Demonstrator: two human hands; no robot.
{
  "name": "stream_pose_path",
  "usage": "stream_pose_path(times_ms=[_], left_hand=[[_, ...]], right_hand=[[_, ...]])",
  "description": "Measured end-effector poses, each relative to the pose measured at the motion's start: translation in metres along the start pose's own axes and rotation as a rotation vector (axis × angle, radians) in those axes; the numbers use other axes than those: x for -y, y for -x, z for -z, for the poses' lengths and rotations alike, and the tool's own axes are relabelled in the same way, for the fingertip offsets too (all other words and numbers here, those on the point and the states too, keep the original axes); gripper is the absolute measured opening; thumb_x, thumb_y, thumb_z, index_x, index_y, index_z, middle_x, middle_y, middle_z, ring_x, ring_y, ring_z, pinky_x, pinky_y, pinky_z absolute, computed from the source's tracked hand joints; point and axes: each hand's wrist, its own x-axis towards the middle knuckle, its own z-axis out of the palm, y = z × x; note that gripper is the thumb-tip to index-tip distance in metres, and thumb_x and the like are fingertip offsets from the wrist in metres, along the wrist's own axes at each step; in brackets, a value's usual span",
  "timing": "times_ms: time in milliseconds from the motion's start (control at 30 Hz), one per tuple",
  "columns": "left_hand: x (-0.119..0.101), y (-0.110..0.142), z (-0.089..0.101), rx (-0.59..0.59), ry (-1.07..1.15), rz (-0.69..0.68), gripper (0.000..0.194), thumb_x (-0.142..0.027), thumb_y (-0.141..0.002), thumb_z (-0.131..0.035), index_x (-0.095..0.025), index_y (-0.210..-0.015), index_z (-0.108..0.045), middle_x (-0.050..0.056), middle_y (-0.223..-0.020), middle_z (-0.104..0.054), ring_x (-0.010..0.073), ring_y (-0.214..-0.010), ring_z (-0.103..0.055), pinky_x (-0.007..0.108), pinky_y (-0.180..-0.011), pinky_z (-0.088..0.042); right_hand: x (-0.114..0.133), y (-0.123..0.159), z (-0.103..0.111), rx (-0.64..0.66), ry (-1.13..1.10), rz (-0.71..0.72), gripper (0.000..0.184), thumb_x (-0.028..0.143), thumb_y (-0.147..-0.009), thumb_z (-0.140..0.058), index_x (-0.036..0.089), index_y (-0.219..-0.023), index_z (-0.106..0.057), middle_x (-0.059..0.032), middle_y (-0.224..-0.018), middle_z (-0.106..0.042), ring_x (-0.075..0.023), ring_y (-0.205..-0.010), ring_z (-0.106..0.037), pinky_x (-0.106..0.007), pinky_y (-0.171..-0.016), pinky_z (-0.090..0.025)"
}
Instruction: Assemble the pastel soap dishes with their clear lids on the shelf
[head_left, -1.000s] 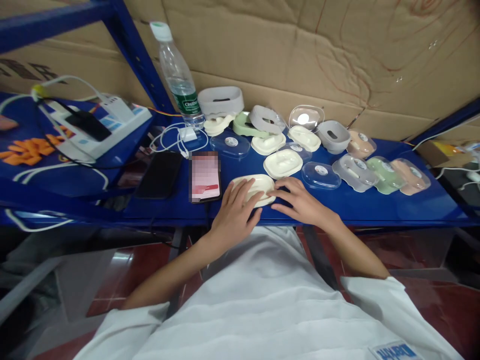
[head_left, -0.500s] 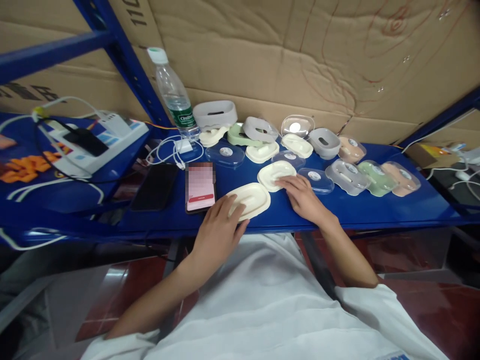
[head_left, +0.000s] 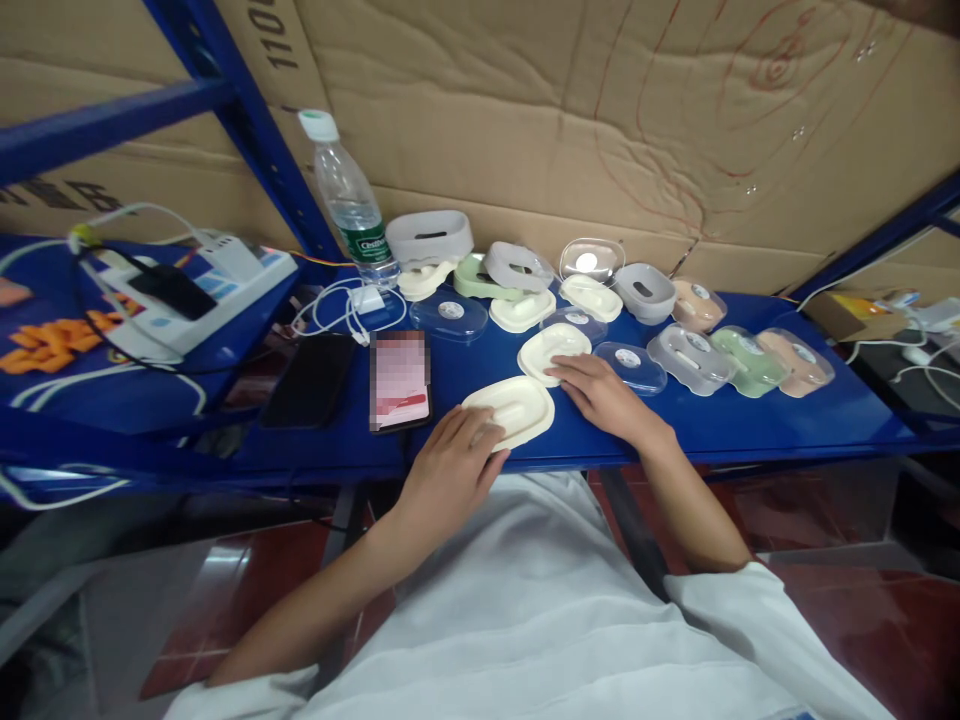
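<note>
On the blue table, my left hand (head_left: 450,475) is closed on the left edge of an oval cream soap dish tray (head_left: 521,405). Its fingers lie over the rim, and the thumb is at the near side. Just behind it sits a second, rounder cream tray (head_left: 546,350), close to the first. My right hand (head_left: 606,395) rests its outstretched fingertips on the right part of that tray; its thumb is mostly hidden. Right of this hand lies a clear lid (head_left: 634,368) with a white label.
A phone (head_left: 400,385) lies left of the trays, beside a dark phone (head_left: 309,380). Behind stand a water bottle (head_left: 352,215), grey soap dish bases (head_left: 429,240) and cream trays. Several lidded soap dishes (head_left: 690,358) line the right. A power strip (head_left: 202,300) is at left.
My left hand and the cream tray under it have shifted slightly right and nearer to me. My right hand stays on the other tray. The view has tilted a little.
</note>
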Motion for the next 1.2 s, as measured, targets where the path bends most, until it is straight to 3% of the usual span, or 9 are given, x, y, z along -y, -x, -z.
stream_pose_path(times_ms=[167,333,533,733,867,967,1100,1200], left_hand=[[0.003,-0.003,-0.005,-0.008,0.038,-0.023,0.017,-0.023,-0.107,-0.059,-0.02,-0.12,-0.068,0.013,-0.134,-0.073,0.0295,-0.13,-0.069,0.056,-0.12,-0.053],[0.008,-0.003,-0.01,-0.011,0.074,-0.002,0.026,-0.023,-0.108,-0.058,-0.02,-0.133,-0.064,0.013,-0.138,-0.073,0.028,-0.133,-0.068,0.056,-0.124,-0.049],[0.009,-0.004,-0.008,-0.025,0.102,0.016,0.035,-0.025,-0.107,-0.06,-0.022,-0.142,-0.058,0.012,-0.137,-0.074,0.029,-0.129,-0.071,0.053,-0.119,-0.053],[0.013,-0.003,0.0,-0.135,0.073,0.053,0.055,-0.035,-0.107,-0.064,-0.024,-0.157,-0.045,0.014,-0.136,-0.074,0.0314,-0.124,-0.073,0.048,-0.105,-0.061],[0.014,-0.003,0.001,-0.117,0.038,0.032,0.048,-0.029,-0.106,-0.065,-0.022,-0.152,-0.052,0.013,-0.126,-0.077,0.0299,-0.116,-0.075,0.048,-0.107,-0.06],[0.013,-0.003,-0.001,-0.069,0.044,0.02,0.036,-0.024,-0.106,-0.062,-0.023,-0.142,-0.062,0.011,-0.126,-0.078,0.0283,-0.117,-0.075,0.05,-0.113,-0.056],[0.016,-0.003,-0.004,-0.031,0.039,0.008,0.022,-0.023,-0.107,-0.058,-0.022,-0.123,-0.072,0.011,-0.129,-0.077,0.0278,-0.12,-0.074,0.051,-0.116,-0.054],[0.019,-0.003,-0.004,-0.003,0.041,0.01,0.023,-0.024,-0.109,-0.054,-0.022,-0.122,-0.072,0.012,-0.136,-0.075,0.0286,-0.126,-0.072,0.053,-0.117,-0.053]], right_hand=[[-0.007,-0.006,0.025,-0.023,-0.058,0.053,0.038,0.026,-0.11,-0.05,0.024,-0.144,-0.068,-0.0113,-0.144,-0.073,-0.0288,-0.137,-0.066,-0.056,-0.119,-0.049],[-0.014,-0.011,0.048,-0.028,-0.009,0.004,0.038,0.026,-0.109,-0.052,0.025,-0.144,-0.068,-0.0108,-0.144,-0.073,-0.0302,-0.135,-0.068,-0.054,-0.116,-0.052],[-0.02,-0.009,0.033,0.095,0.049,0.024,0.037,0.021,-0.105,-0.059,0.024,-0.14,-0.072,-0.0105,-0.141,-0.075,-0.0318,-0.133,-0.069,-0.055,-0.115,-0.052],[-0.021,-0.013,0.029,0.071,0.004,0.043,0.037,0.021,-0.106,-0.055,0.025,-0.139,-0.073,-0.0097,-0.139,-0.076,-0.0306,-0.133,-0.07,-0.055,-0.115,-0.054],[-0.023,-0.024,0.049,0.04,0.009,0.059,0.037,0.027,-0.107,-0.055,0.024,-0.139,-0.073,-0.0099,-0.139,-0.076,-0.032,-0.132,-0.07,-0.054,-0.114,-0.054],[-0.028,-0.029,0.058,0.097,0.051,0.036,0.034,0.026,-0.106,-0.056,0.022,-0.134,-0.076,-0.0111,-0.133,-0.078,-0.0335,-0.126,-0.072,-0.052,-0.111,-0.056],[-0.038,-0.031,0.048,0.238,0.057,-0.06,0.03,0.025,-0.103,-0.061,0.024,-0.127,-0.078,-0.0111,-0.124,-0.079,-0.0316,-0.111,-0.077,-0.047,-0.098,-0.061],[-0.044,-0.033,0.034,0.194,0.06,-0.068,0.028,0.025,-0.1,-0.066,0.024,-0.125,-0.078,-0.0121,-0.127,-0.075,-0.0321,-0.115,-0.074,-0.051,-0.102,-0.058]])
